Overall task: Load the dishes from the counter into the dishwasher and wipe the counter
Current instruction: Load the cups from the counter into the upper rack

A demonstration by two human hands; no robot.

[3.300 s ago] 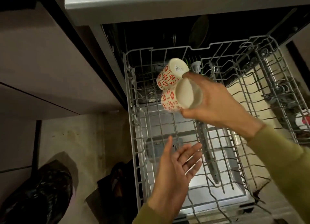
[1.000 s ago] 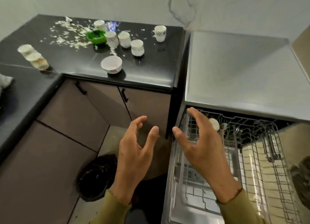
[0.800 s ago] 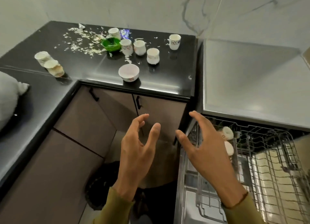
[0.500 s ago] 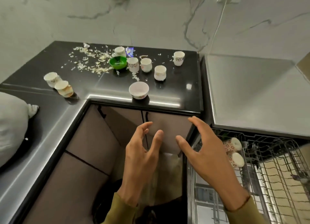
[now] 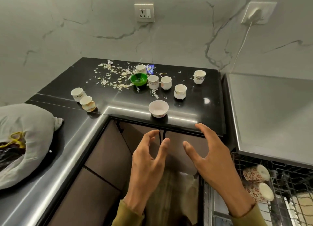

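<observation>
Cups (image 5: 180,91) stand on the counter (image 5: 210,110); left hand (image 5: 149,164) and right hand (image 5: 213,159) spread, empty.

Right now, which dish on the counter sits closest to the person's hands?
The white bowl at the counter's front edge, just beyond both hands. Wide and low, it stands apart from the taller cups behind it.

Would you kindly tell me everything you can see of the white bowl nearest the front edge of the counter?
The white bowl is small and round, looks ceramic, and has a faint flower pattern low on its outer wall. It stands upright and open on the black counter, close to the front edge, apart from the cups behind it. Its inside looks white; whether anything is left in it cannot be told. Nothing touches it but the counter.
</observation>
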